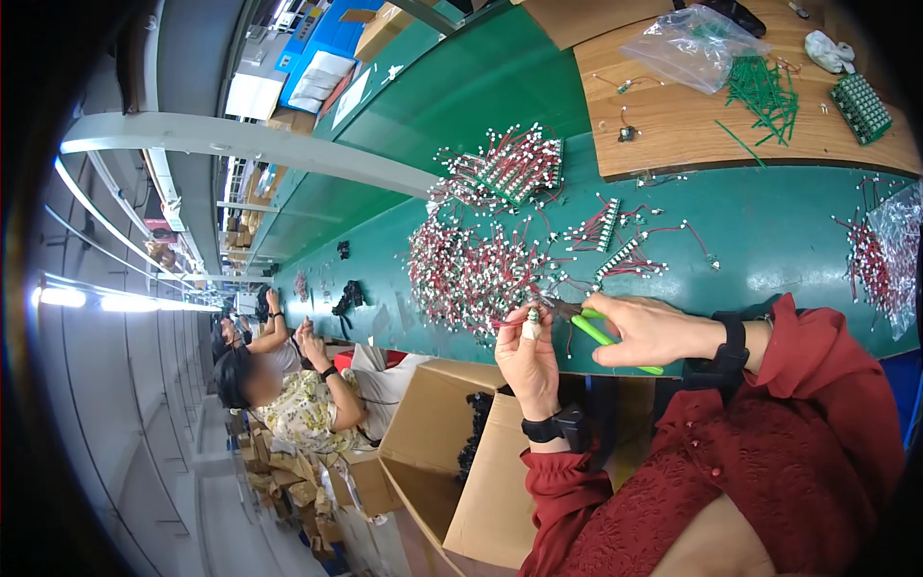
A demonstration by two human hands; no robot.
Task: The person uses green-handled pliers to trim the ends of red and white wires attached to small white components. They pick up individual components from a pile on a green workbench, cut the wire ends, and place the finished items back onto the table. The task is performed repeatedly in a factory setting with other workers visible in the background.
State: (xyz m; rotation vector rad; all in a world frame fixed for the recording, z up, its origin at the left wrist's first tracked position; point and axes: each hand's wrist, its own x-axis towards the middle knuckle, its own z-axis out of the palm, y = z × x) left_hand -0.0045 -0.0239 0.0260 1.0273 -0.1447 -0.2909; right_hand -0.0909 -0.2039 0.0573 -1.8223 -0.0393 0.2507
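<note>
My right hand (649,332) is closed around a pair of green-handled cutting pliers (593,329), their dark jaws pointing left toward my other hand. My left hand (531,370) pinches a small wired part with red leads (510,324) just beside the jaws; its exact shape is too small to make out. A pale covering shows at the tip of my left thumb. Right behind both hands lies a big heap of small white-and-green parts with red wires (471,274). Two short strips of joined boards with red wires (603,226) rest to the right of the heap.
The green worktable (750,231) carries a wooden board (663,135) with green sticks (764,96) and a plastic bag (692,48). More wired parts (865,255) lie far right. An open cardboard box (481,471) stands below the table edge. A co-worker (298,394) sits at left.
</note>
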